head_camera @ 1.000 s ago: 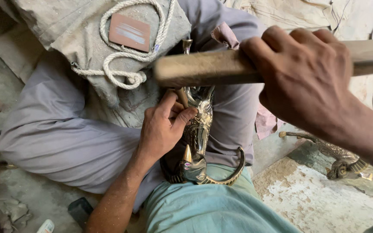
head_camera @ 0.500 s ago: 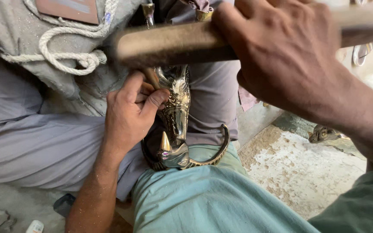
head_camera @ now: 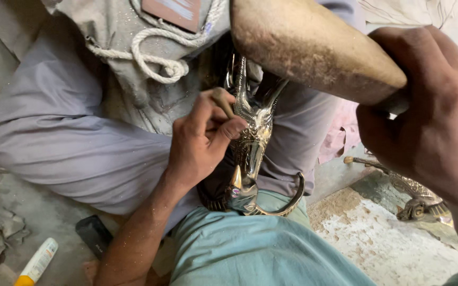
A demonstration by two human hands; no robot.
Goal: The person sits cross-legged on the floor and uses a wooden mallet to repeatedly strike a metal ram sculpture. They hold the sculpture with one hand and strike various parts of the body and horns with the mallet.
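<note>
Lap: left hand (head_camera: 200,140) pinches chisel (head_camera: 222,100) on brass figure (head_camera: 250,143); right hand (head_camera: 433,122) grips mallet (head_camera: 314,47) above.

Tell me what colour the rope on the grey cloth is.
Off-white rope, seen clearly in the head view.

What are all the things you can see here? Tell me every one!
Metal animal-head figure: one, shiny brass and silver, held between the knees at centre.
Small punch tool: one, brownish, pinched against the figure.
Wooden mallet: one, tan and dusty, raised at top right.
Rope: one, white, looped on the grey cloth at top.
Card tag: one, reddish brown, top centre.
Second metal figure: one, dull brass, on the floor at right.
Tube: one, white with an orange end, bottom left.
Dark flat object: one, black, on the floor by the forearm.
Left hand: grips the punch tool.
Right hand: grips the mallet.
</note>
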